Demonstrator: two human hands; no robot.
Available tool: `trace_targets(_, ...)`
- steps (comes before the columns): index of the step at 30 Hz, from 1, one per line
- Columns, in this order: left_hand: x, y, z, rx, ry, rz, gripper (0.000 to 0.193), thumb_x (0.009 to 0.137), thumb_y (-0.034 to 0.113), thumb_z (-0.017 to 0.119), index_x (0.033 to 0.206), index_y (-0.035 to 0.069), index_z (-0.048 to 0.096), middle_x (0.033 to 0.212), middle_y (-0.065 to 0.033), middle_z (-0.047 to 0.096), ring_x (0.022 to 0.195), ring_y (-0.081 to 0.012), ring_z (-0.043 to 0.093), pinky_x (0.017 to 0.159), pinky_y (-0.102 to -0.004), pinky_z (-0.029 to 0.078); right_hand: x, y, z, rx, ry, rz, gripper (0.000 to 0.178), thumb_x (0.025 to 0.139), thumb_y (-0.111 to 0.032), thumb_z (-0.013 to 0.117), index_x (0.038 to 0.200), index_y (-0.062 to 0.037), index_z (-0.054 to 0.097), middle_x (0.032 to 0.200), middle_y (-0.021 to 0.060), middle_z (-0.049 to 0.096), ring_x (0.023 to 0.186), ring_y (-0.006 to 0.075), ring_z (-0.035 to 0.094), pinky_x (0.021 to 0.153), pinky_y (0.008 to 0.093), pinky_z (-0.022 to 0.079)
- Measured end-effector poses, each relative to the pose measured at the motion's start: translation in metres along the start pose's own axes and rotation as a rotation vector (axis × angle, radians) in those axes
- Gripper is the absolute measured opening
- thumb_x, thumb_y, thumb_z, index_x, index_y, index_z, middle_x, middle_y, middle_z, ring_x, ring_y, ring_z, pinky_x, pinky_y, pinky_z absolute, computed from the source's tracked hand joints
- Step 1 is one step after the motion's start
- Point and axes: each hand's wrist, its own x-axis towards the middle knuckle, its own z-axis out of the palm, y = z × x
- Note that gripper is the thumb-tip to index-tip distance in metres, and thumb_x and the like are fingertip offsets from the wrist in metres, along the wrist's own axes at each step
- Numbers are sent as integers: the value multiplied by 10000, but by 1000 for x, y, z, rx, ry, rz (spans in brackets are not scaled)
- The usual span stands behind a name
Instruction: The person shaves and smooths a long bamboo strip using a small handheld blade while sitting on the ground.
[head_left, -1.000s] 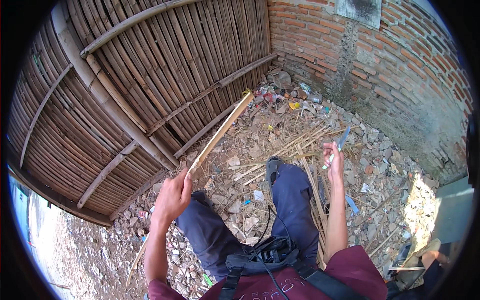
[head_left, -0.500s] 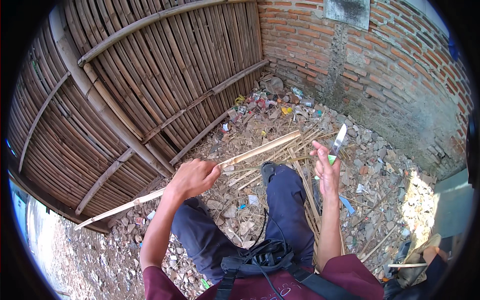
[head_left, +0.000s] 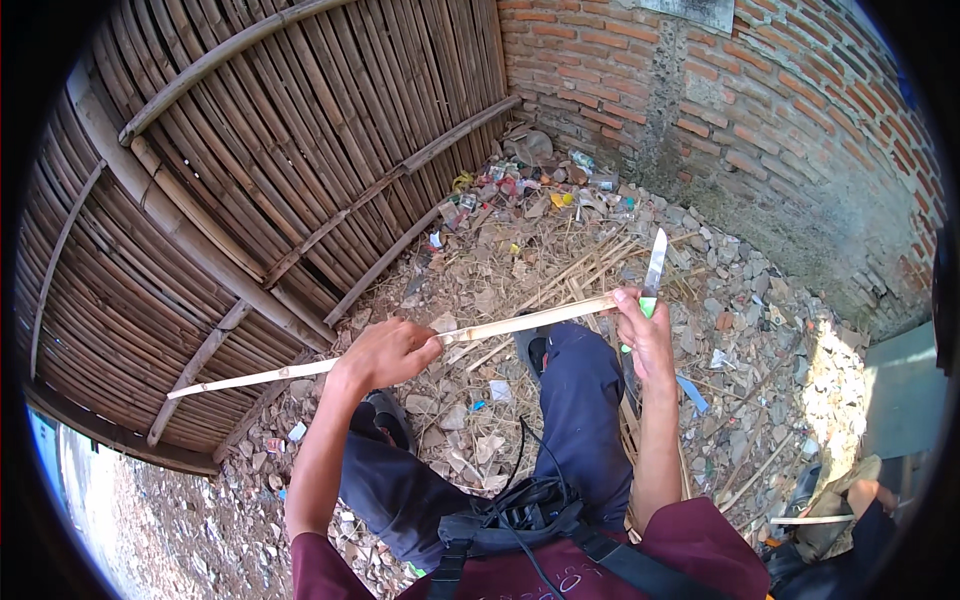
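My left hand [head_left: 392, 352] is closed around the middle of a long, pale split bamboo strip [head_left: 530, 321]. One end of the strip reaches left past my forearm toward the bamboo wall. Its other end meets the fingers of my right hand [head_left: 645, 335]. That hand also grips a knife [head_left: 655, 262] by its green handle, with the blade pointing up and away from me. The right thumb and finger appear to pinch the strip's end, just left of the handle.
A bamboo slat wall [head_left: 330, 130] rises on the left, a brick wall [head_left: 780, 150] at the back right. Rubble and litter cover the ground, with several bamboo strips [head_left: 580, 270] lying beyond my knees. At lower right, another person's hand [head_left: 870, 495] is near a pale strip.
The strip's right end has come down to my right hand, and its left end has risen. My right hand, with the knife, has shifted slightly left and now touches the strip.
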Motion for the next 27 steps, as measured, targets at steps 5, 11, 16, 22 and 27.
trace_targets(5,16,-10,11,-16,-22,-89,460,971,422,503,966,36,751,817,-262,703,841,-434,706,816,-541,551,-7,-14,2,-162,-95,20,161,986,-166,723,1041,-15,720,755,34,699,492,-9,397,457,203,268)
trace_targets(11,34,-35,35,-205,-30,116,432,969,410,531,942,22,718,747,-234,661,732,-379,669,731,-517,517,-29,-20,-4,-337,-23,13,130,977,-156,714,954,-30,695,733,17,682,581,30,513,530,231,365)
trace_targets(16,33,10,29,-330,-145,130,368,1004,346,541,932,16,687,693,-218,608,650,-359,602,673,-509,463,-59,-56,-57,-306,129,27,231,949,-224,745,1057,-56,628,728,-21,623,550,44,450,513,224,328)
trace_targets(22,42,70,27,-509,-193,405,332,1032,311,526,971,23,680,706,-221,600,690,-405,609,696,-524,467,-100,-129,-116,-289,77,-243,403,873,-297,789,1066,-44,541,875,32,527,700,103,495,597,228,371)
trace_targets(27,58,115,37,-554,-202,683,322,999,303,544,978,23,702,722,-239,641,741,-455,636,700,-550,473,-131,-170,-116,-131,-218,-459,270,876,-216,804,897,-63,583,765,35,537,535,97,444,484,211,378)
